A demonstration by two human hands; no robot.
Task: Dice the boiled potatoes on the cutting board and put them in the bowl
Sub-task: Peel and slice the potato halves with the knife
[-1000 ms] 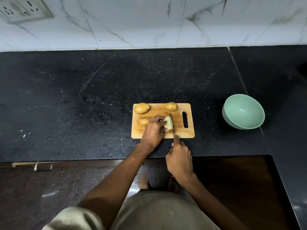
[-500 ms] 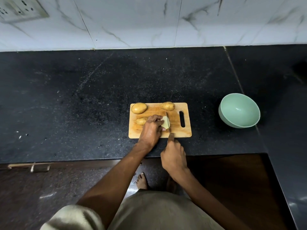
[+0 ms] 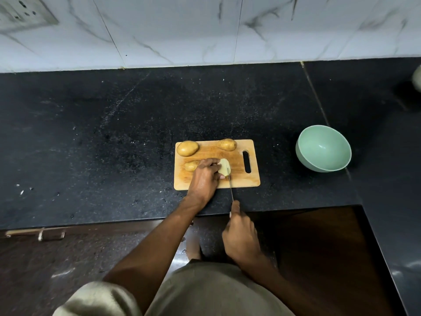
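We see the left hand point(image 3: 205, 176) holding the cut potato point(image 3: 224, 167) on the board point(image 3: 237, 179) | right hand point(image 3: 241, 238) gripping the knife point(image 3: 231, 189), blade just right of the left fingers | bowl point(image 3: 323, 148) well apart, to the right

Left hand point(image 3: 205, 179) hides part of the cut potato point(image 3: 224, 167); knife handle hidden in right hand point(image 3: 241, 236).

Head cam, looking fwd/down at countertop point(image 3: 114, 137) from above.
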